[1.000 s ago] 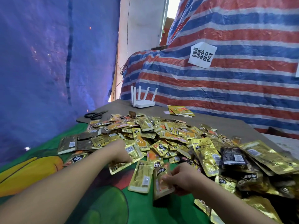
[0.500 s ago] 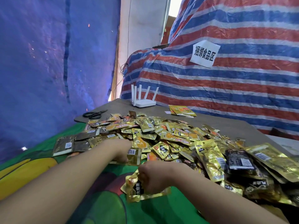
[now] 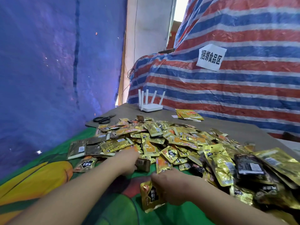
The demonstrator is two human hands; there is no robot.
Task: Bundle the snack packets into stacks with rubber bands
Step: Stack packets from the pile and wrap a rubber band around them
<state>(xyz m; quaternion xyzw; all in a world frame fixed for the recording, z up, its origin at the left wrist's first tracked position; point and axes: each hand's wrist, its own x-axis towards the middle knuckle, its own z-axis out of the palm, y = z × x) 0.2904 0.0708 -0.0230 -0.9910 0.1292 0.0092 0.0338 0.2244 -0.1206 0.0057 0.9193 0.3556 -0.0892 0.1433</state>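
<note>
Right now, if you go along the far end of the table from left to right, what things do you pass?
Black scissors → white router → small bunch of yellow snack packets lying apart from the big pile.

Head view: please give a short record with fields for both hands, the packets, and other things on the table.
left hand: grips a brown packet at the pile's near edge
right hand: holds gold packets over the green cloth
packet pile: loose, unbundled
rubber bands: none visible
scissors: far left
router: behind pile
</note>
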